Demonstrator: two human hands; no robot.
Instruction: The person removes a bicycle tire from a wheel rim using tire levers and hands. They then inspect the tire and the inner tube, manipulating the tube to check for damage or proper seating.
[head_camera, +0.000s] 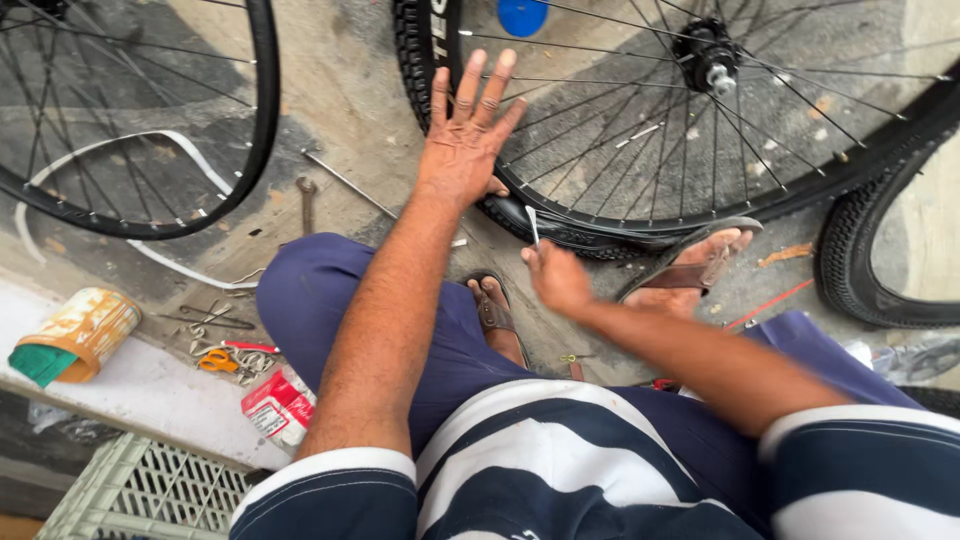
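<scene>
The left hand (463, 140) lies flat and wide open, fingers spread, its palm pressed on the tyre (560, 232) of the wheel (690, 130) that rests on the ground in front of the person. It grips nothing. The right hand (556, 280) is pinched shut on a thin pale tool (533, 226), whose tip reaches the tyre just right of the left palm. A foot in a sandal (690, 262) presses on the rim just right of that pinch, and the other sandalled foot (495, 312) sits just below and left of it.

Well left of the open palm, a second wheel (130, 120) lies flat. Between the two, a spanner (307, 203) and a thin rod (350, 185) lie on the concrete. Further down, left of the left forearm, a rusty tin (88, 327) lies tipped on its side on a ledge, a green lid or cloth at its mouth; what is inside cannot be told. Near it lie scissors (218, 361) with orange handles, loose small metal tools and a red packet (280, 405). Below the ledge stands a pale plastic crate (140, 492); its contents are not visible. A third tyre (880, 260) shows far right of the pinch.
</scene>
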